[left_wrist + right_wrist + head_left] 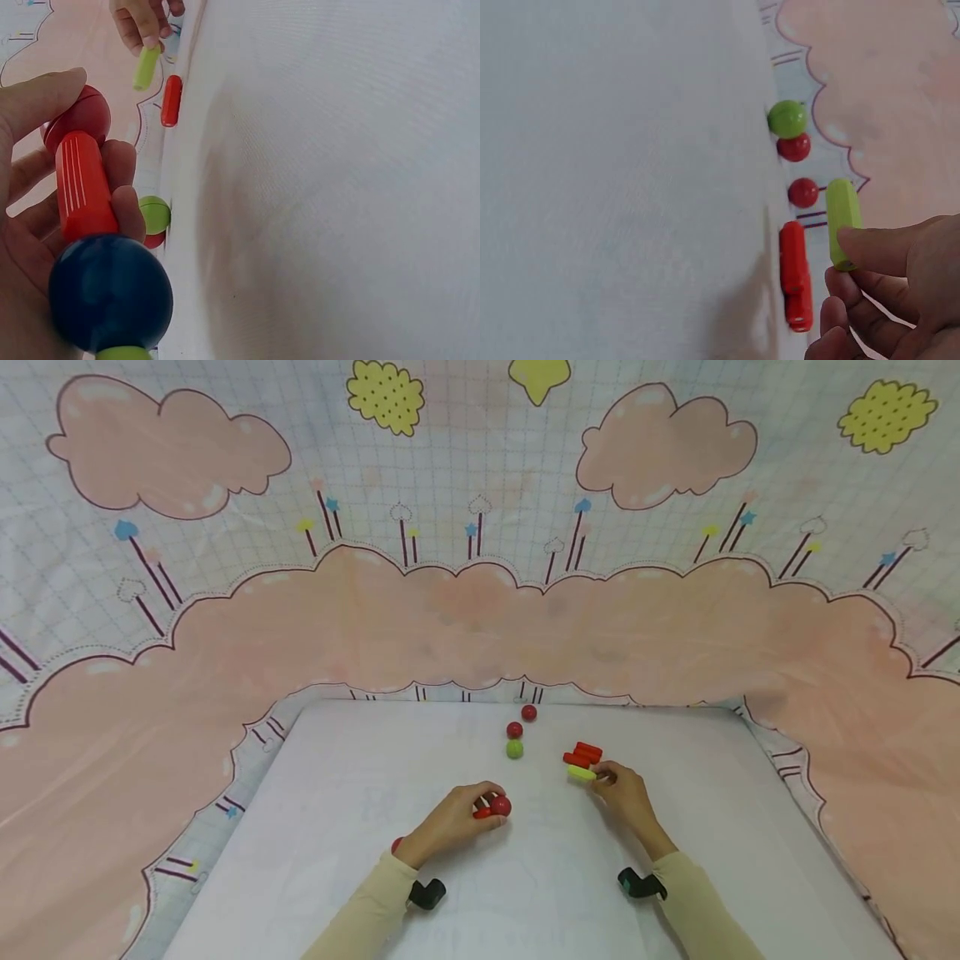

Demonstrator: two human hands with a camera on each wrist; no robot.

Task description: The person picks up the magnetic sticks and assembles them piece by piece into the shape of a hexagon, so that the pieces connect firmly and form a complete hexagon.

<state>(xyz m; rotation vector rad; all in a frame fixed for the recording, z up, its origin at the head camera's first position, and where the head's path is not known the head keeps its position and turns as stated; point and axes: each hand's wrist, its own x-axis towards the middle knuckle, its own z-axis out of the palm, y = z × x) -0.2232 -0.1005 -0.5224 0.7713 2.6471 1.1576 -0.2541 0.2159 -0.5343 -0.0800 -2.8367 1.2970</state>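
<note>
My left hand [457, 817] grips a chain of joined toy pieces. In the left wrist view the chain runs from a red ball [81, 120] through a red ribbed rod [84, 184] to a dark blue ball [111, 294], with a bit of lime green [124, 352] below it. Thumb and fingers wrap the red end. On the right, my right hand [624, 793] pinches a lime green rod [843, 217] by one end, just above the table. Close to it lie several red rods [583, 755], beyond its fingertips.
A green ball [514, 749] and two red balls, one nearer [514, 730] and one farther [528, 712], sit toward the back of the white table [337, 793]. Part of another red piece [398, 843] shows beside my left wrist. A patterned cloth [450, 627] hangs behind.
</note>
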